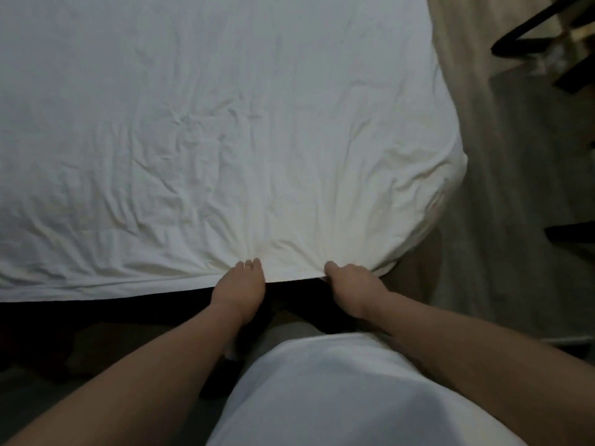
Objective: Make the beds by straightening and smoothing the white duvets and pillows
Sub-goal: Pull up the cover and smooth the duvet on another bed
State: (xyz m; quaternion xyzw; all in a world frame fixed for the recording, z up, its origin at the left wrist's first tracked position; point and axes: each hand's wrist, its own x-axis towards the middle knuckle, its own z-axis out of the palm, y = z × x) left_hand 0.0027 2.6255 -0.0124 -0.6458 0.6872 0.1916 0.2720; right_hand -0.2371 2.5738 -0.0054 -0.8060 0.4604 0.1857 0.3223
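A white duvet (199,130) covers the bed and fills most of the view, wrinkled across its middle. Its near edge runs along the bed's foot, with a rounded corner at the right. My left hand (240,284) grips that near edge, fingers curled over the cloth. My right hand (352,284) grips the same edge a short way to the right, fist closed on the fabric. Creases fan out from both grips. No pillows are in view.
A beige bed skirt (457,72) hangs down the bed's right side. Grey floor (515,194) lies to the right, with dark furniture legs (547,30) at the top right. The dark bed base (96,317) shows under the duvet's near edge.
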